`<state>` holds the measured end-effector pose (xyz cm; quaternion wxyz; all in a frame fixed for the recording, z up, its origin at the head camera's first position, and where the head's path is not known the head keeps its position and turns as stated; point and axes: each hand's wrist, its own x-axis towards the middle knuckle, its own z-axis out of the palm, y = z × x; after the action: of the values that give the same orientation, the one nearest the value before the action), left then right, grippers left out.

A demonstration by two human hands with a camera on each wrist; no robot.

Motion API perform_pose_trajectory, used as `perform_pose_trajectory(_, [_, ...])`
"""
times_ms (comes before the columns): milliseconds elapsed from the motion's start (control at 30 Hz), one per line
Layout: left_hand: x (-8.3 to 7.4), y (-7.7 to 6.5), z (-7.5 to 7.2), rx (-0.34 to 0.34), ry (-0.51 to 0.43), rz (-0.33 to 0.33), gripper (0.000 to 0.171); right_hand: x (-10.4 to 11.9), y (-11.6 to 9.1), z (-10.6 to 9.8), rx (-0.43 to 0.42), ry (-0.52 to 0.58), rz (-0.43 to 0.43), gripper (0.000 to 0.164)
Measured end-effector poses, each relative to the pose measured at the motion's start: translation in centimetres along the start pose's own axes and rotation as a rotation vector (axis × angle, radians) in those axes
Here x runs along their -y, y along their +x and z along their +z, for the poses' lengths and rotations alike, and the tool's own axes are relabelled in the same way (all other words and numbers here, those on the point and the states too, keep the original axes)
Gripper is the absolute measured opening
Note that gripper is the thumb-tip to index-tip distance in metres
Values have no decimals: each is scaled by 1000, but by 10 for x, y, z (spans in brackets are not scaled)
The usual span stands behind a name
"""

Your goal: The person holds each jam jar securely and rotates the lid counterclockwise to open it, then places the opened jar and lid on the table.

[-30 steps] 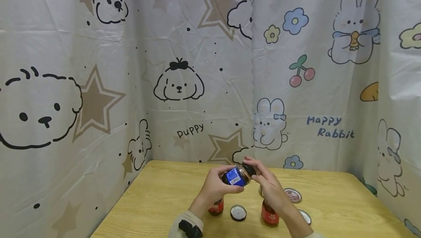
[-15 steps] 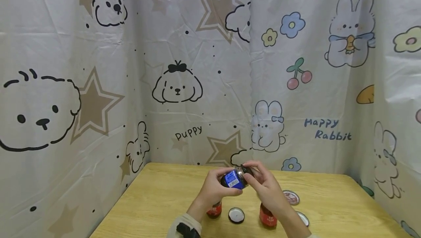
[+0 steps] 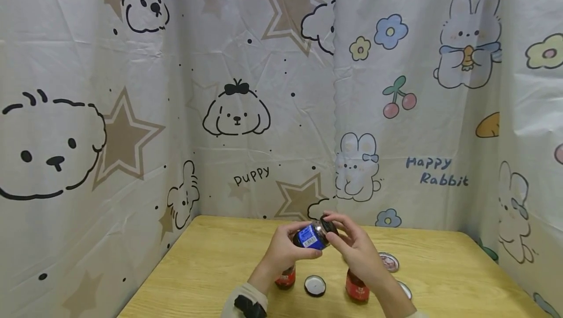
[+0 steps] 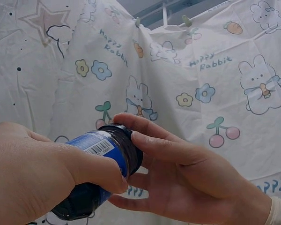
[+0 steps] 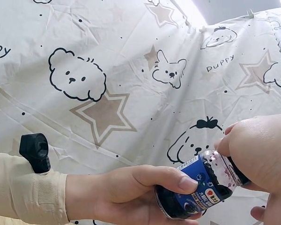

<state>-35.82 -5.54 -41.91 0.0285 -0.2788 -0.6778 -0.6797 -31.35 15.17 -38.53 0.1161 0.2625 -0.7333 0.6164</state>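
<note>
A glass jar with a blue label (image 3: 309, 238) is held tilted above the table, its capped end up and to the right. My left hand (image 3: 281, 249) grips its body, thumb along the near side in the left wrist view. Dark contents fill the lower part, and residue streaks the clear glass near the neck (image 5: 214, 161). My right hand (image 3: 358, 252) pinches the black lid (image 3: 329, 225) at the jar's mouth between thumb and fingers. In the right wrist view, that hand hides most of the lid. Whether the lid turns freely I cannot tell.
Two red-labelled jars (image 3: 286, 278) stand below my wrists, the right one (image 3: 357, 287) partly covered by my arm. Between them lies an upturned lid (image 3: 315, 286). A patterned lid (image 3: 389, 262) and another pale lid (image 3: 405, 289) lie to the right on the wooden table (image 3: 211, 269). Printed curtains surround it.
My right fingers have shifted round the lid, with the thumb now higher on its near edge. The jar stays in my left hand, nearly still. The head view has moved slightly.
</note>
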Motion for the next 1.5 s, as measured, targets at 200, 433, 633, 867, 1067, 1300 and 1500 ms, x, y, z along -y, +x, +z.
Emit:
perform_pose_trajectory(200, [-1,1,0,8,-10,8,59,1,1,-4,32,13,26,56])
perform_pose_trajectory(433, [0,2,2,11,-10,16,58,6,0,-4,38,66,85,51])
perform_pose_trajectory(633, [1,0,2,20,-22,23,59,6,-2,-2,36,140,102,52])
perform_pose_trajectory(867, [1,0,2,4,-12,11,60,7,0,0,-6,96,103,51])
perform_pose_trajectory(1067, [2,1,2,-7,4,8,60,8,0,0,-38,43,137,53])
perform_pose_trajectory(1300, [1,1,0,-11,-1,-9,61,5,1,-2,6,61,91,46])
perform_pose_trajectory(1500, [0,0,1,3,-7,6,60,2,0,-3,2,65,64,34])
